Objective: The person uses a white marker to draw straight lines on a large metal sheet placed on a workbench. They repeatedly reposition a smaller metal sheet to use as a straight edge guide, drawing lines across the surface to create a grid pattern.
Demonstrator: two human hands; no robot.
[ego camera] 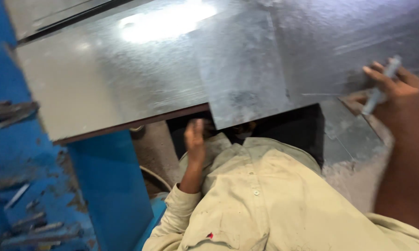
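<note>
Two hands busy: right hand (398, 95) gripping slim grey marker (380, 88) over dull galvanised steel sheet (246, 69) for marking; left hand (195, 139), fingers together, steadying underneath.

Overhead light strikes the galvanised metal sheet (139, 69) and burns out to a white patch of glare near the top centre — the rest of the steel reads as dull grey. Motion blur smears the right hand (395, 93) and the slim tool (380, 86) it grips; the left hand (195, 139) sits in shadow beneath the sheet's edge — soft throughout.
</note>
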